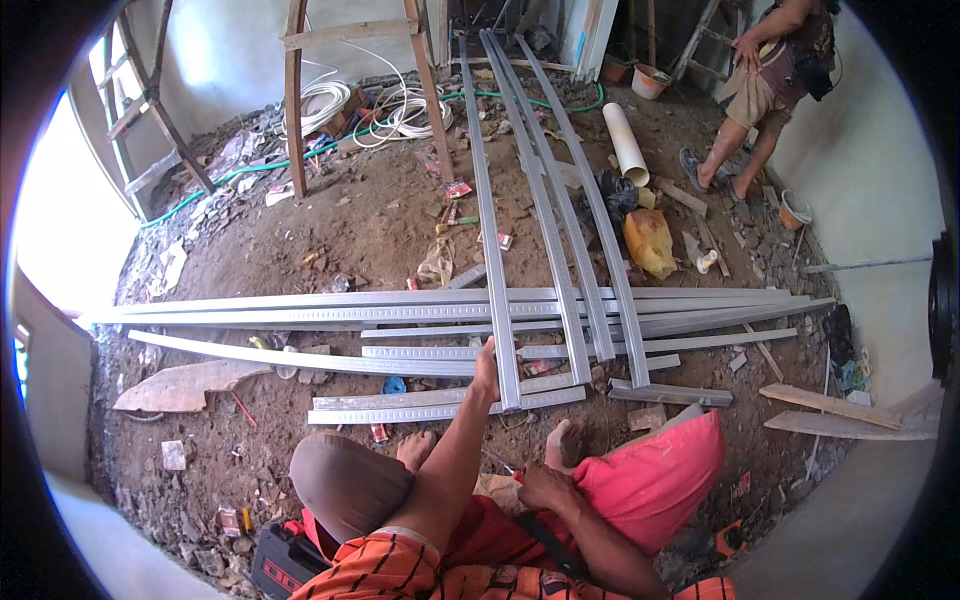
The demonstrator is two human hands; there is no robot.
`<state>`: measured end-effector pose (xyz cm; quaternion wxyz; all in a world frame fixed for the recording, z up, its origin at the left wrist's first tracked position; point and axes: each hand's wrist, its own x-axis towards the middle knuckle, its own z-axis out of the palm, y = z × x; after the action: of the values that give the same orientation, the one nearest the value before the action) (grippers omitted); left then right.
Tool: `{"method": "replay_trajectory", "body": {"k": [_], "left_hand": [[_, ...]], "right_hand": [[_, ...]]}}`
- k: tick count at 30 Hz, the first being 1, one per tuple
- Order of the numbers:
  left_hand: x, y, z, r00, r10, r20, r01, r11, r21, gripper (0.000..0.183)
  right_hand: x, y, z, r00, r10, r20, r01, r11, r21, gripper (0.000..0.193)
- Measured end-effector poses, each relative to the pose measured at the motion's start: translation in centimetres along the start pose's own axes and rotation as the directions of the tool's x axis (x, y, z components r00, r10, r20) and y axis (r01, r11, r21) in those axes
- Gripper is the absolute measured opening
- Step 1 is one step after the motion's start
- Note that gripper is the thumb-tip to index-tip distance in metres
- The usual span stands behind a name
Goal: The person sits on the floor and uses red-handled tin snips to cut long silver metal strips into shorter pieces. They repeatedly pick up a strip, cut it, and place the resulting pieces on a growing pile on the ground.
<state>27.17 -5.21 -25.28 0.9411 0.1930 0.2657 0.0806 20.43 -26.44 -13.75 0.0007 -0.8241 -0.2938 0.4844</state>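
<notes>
My left hand [487, 372] is closed on the near end of a long silver metal channel [487, 220], the leftmost of several that run away from me. The thumb side shows at its left edge; the other fingers are partly hidden. Close to my lap, my right hand [545, 487] grips a red-handled tool [518, 477] with a thin metal front part, its exact kind too small to tell. The long channels rest across a stack of crosswise metal channels [400, 312]. A shorter channel piece [440, 413] lies just in front of my feet.
Wooden ladders [293, 100] stand at the back left near coiled white cable [405, 118]. A white pipe [625, 145], a yellow bag [648, 243] and boards [830, 408] lie to the right. Another person [770, 90] stands back right. A black case [280, 560] sits at my left.
</notes>
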Motion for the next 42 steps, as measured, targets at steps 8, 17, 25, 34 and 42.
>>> {"method": "replay_trajectory", "body": {"k": [8, 17, 25, 34, 42], "left_hand": [[0.1, 0.4, -0.4, 0.999, 0.030, 0.041, -0.032, 0.998, 0.047, 0.057], [-3.7, 3.0, 9.2, 0.970, -0.077, 0.232, 0.093, 0.994, -0.060, 0.059], [-6.7, 5.5, 13.5, 0.880, 0.076, 0.469, 0.055, 0.964, -0.259, 0.061], [-4.7, 3.4, 11.7, 0.938, 0.004, 0.346, 0.045, 0.990, -0.134, 0.056], [-4.4, 2.5, 11.3, 0.971, 0.099, 0.215, -0.099, 0.995, -0.012, 0.055]], "right_hand": [[-0.1, -0.1, 0.2, 0.998, -0.031, -0.057, 0.032, 0.999, 0.017, 0.045], [0.5, 1.9, 1.1, 0.936, 0.022, -0.351, 0.093, 0.947, 0.309, 0.044], [-4.7, 2.0, 0.0, 0.889, 0.038, -0.456, 0.433, 0.253, 0.865, 0.042], [-3.2, 2.4, -0.7, 0.861, -0.098, -0.499, 0.418, 0.697, 0.583, 0.050], [-2.5, 0.8, -3.4, 0.841, -0.081, -0.535, 0.458, 0.632, 0.625, 0.043]]}}
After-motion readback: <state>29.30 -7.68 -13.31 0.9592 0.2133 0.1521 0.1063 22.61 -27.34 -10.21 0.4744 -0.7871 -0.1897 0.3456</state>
